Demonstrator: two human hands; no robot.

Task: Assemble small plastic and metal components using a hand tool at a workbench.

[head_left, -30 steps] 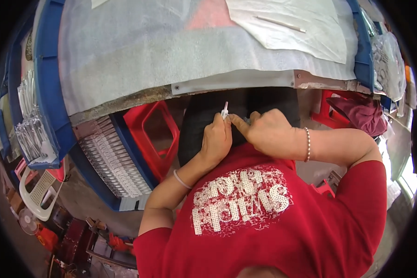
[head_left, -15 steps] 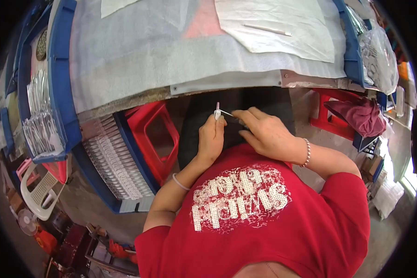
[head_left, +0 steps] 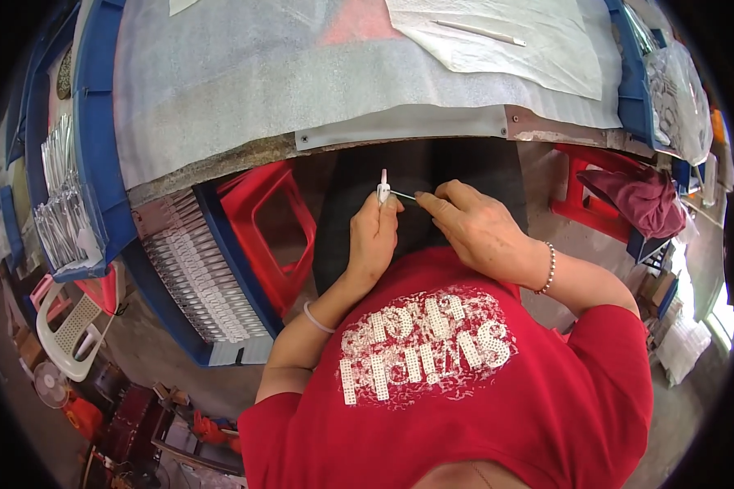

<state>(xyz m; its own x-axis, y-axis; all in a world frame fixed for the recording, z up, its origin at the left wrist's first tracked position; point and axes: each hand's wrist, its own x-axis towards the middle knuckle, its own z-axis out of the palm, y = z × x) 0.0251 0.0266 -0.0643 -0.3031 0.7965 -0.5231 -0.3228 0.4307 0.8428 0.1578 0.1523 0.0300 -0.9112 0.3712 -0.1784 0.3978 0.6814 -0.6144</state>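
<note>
Fingers of the left hand point(head_left: 373, 240) curl into a loose fist around a small white plastic piece point(head_left: 383, 189), which stands upright out of the top of the grip, its narrow tip pointing away from the body. Thumb and forefinger of the right hand point(head_left: 479, 231) pinch narrow on a thin pin point(head_left: 405, 195) that lies level and meets the side of the white piece; the other right fingers are folded in behind. Both hands sit close together, almost touching, held over the dark lap point(head_left: 432, 171) just in front of the red shirt point(head_left: 465, 383). The left forearm rises steeply from the lower edge with a pale band at the wrist; the right forearm comes in from the right, bent at the wrist, wearing a bead bracelet point(head_left: 549, 269).

Just beyond the hands runs the near edge of the work table point(head_left: 400, 130), covered in grey-white foam sheet, so the hands work below and just short of that edge. To the left, a red plastic stool point(head_left: 261, 228) stands just beside the left forearm, and a blue tray of white parts point(head_left: 192, 277) lies beyond it. To the right, a second red stool with a maroon cloth point(head_left: 640, 200) stands well apart from the right hand, with bare floor between.
</note>
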